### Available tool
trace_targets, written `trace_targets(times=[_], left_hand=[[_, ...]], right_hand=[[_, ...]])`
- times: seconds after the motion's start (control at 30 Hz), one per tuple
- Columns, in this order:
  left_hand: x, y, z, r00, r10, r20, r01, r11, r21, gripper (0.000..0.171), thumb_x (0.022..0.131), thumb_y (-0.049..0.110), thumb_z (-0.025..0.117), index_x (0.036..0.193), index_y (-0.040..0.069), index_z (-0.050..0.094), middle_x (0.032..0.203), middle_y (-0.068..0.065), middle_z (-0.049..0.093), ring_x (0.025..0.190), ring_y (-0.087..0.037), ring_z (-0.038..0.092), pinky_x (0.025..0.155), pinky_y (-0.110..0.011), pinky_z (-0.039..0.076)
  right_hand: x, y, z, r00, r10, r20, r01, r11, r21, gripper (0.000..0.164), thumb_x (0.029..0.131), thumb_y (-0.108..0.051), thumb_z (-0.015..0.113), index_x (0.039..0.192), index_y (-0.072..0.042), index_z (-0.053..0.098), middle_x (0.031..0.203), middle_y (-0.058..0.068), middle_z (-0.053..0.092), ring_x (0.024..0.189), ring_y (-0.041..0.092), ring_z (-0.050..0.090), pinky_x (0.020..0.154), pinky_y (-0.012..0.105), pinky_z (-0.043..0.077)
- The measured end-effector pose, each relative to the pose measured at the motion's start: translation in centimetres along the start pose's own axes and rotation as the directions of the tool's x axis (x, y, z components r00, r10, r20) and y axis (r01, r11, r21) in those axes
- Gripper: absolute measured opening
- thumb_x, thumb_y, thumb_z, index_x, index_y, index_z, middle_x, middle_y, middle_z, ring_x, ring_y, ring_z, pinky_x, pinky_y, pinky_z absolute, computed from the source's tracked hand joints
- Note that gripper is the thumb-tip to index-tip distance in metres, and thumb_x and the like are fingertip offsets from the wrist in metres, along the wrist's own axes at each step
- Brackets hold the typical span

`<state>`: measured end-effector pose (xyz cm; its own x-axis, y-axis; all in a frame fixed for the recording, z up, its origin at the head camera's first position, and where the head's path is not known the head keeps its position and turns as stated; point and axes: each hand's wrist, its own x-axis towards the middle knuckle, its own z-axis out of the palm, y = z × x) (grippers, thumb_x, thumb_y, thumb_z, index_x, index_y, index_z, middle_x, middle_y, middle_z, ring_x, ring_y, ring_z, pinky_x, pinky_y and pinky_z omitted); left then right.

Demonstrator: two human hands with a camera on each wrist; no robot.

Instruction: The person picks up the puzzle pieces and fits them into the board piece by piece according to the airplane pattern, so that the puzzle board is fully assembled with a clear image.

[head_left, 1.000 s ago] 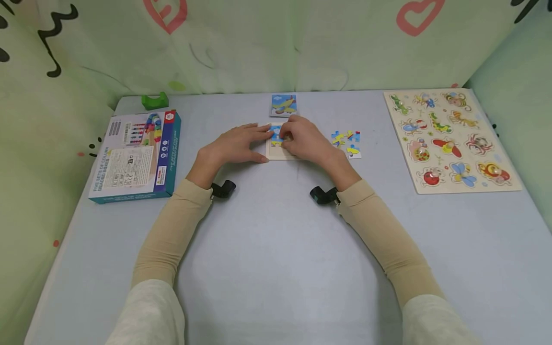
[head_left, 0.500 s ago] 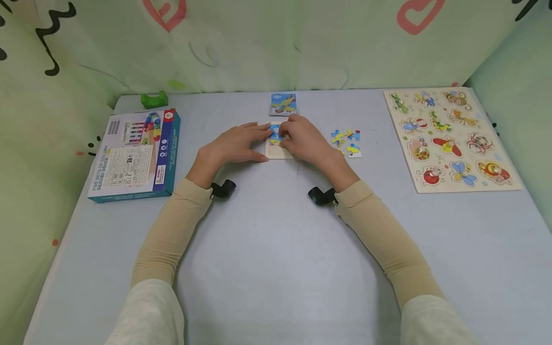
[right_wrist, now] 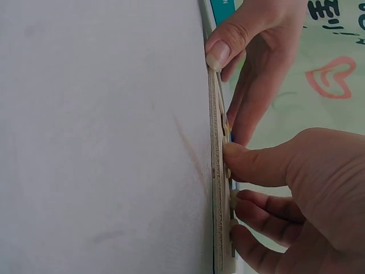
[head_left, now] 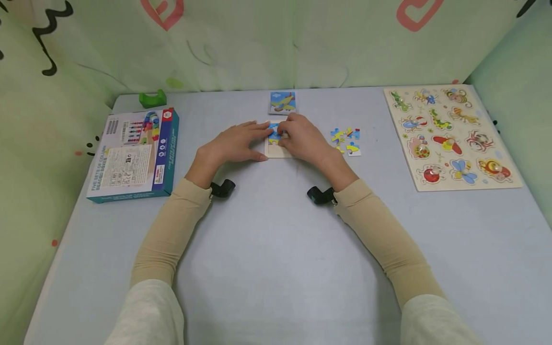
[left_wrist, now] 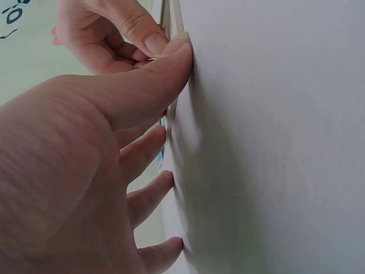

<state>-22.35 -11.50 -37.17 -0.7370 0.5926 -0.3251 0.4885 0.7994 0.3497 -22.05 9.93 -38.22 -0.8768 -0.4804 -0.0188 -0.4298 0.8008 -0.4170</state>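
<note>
A small wooden jigsaw board (head_left: 276,152) lies at the table's far middle, its upper left filled with blue and yellow pieces (head_left: 273,136). My left hand (head_left: 236,144) spreads its fingers along the board's left side, thumb at the near corner. Over the upper part of the board, my right hand (head_left: 305,138) bends its fingers and pinches a jigsaw piece, mostly hidden by the fingertips. In the right wrist view, my right thumb (right_wrist: 256,162) sits low at the board's edge (right_wrist: 215,188). Several loose jigsaw pieces (head_left: 346,140) lie right of the right hand.
Behind the board is a small picture card (head_left: 282,102) with a yellow plane. A boxed toy (head_left: 133,153) lies at the left, with a green curved block (head_left: 153,98) behind it. A large wooden insect puzzle (head_left: 453,139) lies at the right.
Both hands stay at the board, the right fingers shifting only slightly on it. The whole head view has moved a little.
</note>
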Motion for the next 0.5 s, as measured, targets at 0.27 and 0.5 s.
trace_targets(times=[0.27,0.5], left_hand=[[0.03,0.08,0.08,1.000,-0.012,0.006,0.011,1.000,0.023,0.081,0.094,0.051,0.063,0.159,0.025,0.023,0.168,0.009,0.011,0.157,-0.027,0.008,0.123,-0.056,0.018],[-0.02,0.15,0.11,1.000,-0.019,0.002,0.019,0.999,0.032,0.080,0.094,0.051,0.062,0.159,0.026,0.022,0.168,0.010,0.011,0.157,-0.027,0.008,0.123,-0.056,0.019]], right_hand=[[0.11,0.05,0.19,1.000,-0.004,-0.029,0.004,1.000,-0.015,0.022,0.094,-0.017,0.068,0.111,-0.004,0.070,0.106,0.012,0.060,0.096,0.028,0.054,0.089,0.041,0.047],[0.03,0.00,0.22,0.999,-0.009,-0.047,0.008,1.000,-0.015,0.018,0.094,-0.016,0.067,0.107,-0.003,0.070,0.103,0.012,0.061,0.092,0.027,0.054,0.085,0.040,0.047]])
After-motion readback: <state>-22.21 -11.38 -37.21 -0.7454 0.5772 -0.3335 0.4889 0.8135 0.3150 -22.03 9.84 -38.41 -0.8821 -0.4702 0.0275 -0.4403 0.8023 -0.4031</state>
